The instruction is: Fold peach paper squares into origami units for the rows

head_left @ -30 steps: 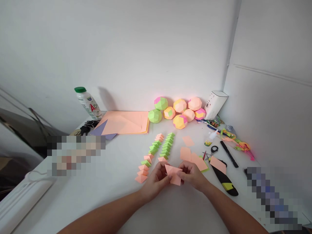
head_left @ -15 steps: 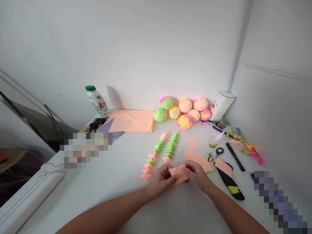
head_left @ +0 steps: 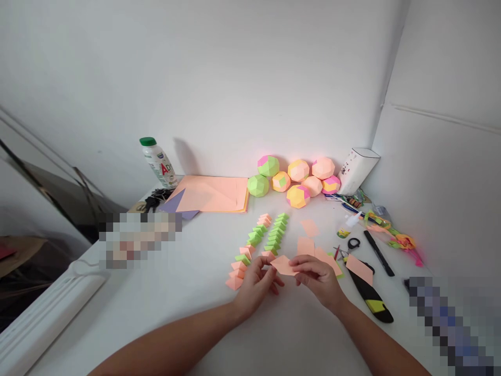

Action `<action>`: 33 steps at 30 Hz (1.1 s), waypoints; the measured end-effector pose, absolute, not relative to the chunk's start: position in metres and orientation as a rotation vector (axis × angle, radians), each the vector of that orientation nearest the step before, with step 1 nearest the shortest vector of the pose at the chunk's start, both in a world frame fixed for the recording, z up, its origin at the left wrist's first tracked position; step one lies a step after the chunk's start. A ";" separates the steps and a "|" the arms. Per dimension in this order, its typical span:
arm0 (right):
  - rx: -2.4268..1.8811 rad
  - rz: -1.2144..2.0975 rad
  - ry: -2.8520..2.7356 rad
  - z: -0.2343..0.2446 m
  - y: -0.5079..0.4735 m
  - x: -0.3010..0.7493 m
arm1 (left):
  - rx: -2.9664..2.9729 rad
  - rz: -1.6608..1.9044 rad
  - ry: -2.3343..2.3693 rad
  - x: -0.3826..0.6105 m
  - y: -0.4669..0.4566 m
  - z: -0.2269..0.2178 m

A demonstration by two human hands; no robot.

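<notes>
A small peach piece of folded paper [head_left: 282, 265] is held up in front of me. My right hand [head_left: 320, 278] pinches its right end between thumb and fingers. My left hand [head_left: 254, 284] has thumb and forefinger closed at its left corner, the other fingers curled below. Beyond the hands stand two rows of small folded paper pieces, a peach and green row [head_left: 243, 258] on the left and a mostly green row [head_left: 276, 235] beside it. Flat peach paper pieces [head_left: 305, 245] lie just behind my right hand.
Several faceted paper balls [head_left: 298, 196] sit against the wall. Peach sheets [head_left: 211, 194] and a bottle [head_left: 159, 164] are at back left. To the right lie a glue bottle [head_left: 347, 225], scissors [head_left: 353, 243], a black and yellow cutter [head_left: 370, 297] and a black pen [head_left: 379, 253].
The folded paper has tipped flatter and risen slightly. My left hand's grip has shifted to its left corner, and my right fingers now lie across its right end.
</notes>
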State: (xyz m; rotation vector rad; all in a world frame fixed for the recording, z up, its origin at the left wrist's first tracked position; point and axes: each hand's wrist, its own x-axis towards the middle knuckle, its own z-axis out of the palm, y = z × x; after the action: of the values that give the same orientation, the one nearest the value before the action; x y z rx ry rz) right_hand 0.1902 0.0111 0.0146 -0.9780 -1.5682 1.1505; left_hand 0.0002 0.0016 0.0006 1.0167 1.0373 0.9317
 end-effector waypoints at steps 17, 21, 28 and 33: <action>-0.853 0.717 -2.077 0.015 0.008 0.186 | 1.105 0.825 0.861 0.002 0.006 -0.006; -0.855 0.865 -2.035 0.015 0.010 0.185 | 1.138 0.792 0.890 0.002 0.005 -0.004; -0.927 0.826 -1.957 0.015 0.010 0.183 | 1.131 0.824 0.891 0.002 0.004 -0.004; -0.929 0.748 -1.931 0.011 0.010 0.184 | 1.119 0.812 0.957 0.002 0.005 -0.008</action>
State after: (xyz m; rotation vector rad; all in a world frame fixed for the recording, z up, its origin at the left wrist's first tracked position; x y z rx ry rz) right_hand 0.1837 0.0104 0.0111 -0.9292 -1.9307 0.7475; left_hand 0.0020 0.0051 -0.0078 1.1192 0.9568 0.8121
